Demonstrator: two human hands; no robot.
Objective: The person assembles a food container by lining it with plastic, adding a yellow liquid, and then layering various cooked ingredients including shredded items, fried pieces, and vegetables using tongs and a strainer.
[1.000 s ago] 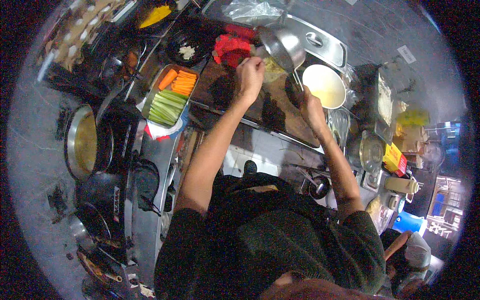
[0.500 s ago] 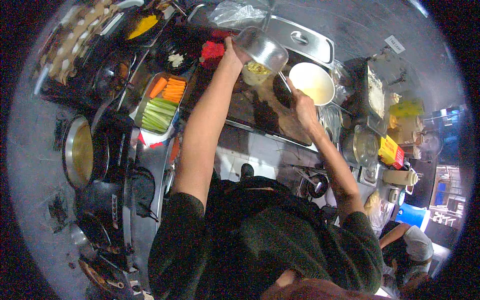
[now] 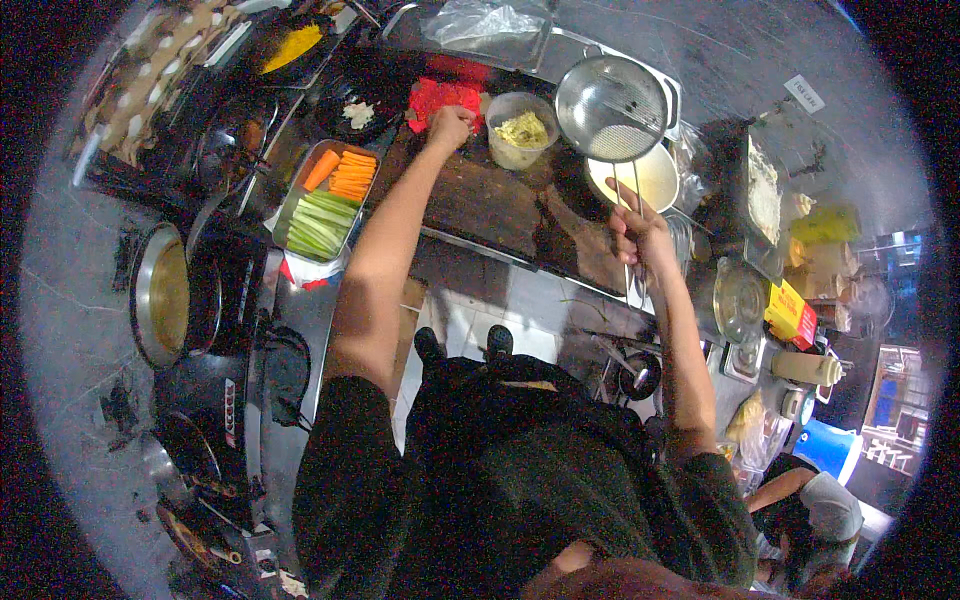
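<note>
1 strnr (image 3: 612, 105), 1 wht bowl (image 3: 664, 166), 1 veg tray (image 3: 294, 203), 2 shoes (image 3: 499, 341)

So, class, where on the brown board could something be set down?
Bare: the brown board below the tub in view, between left forearm and right hand. Crowded: its far side, with red item, tub, and strainer overlapping the white bowl.

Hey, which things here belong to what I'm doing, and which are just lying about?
Seemingly in use:
strainer, in your right hand
white bowl, partly behind the strainer
plastic tub of yellowish food
red cloth, at your left hand

Seemingly lying about:
tray of carrot and green sticks
yellow-and-red box
squeeze bottle
blue container
</note>
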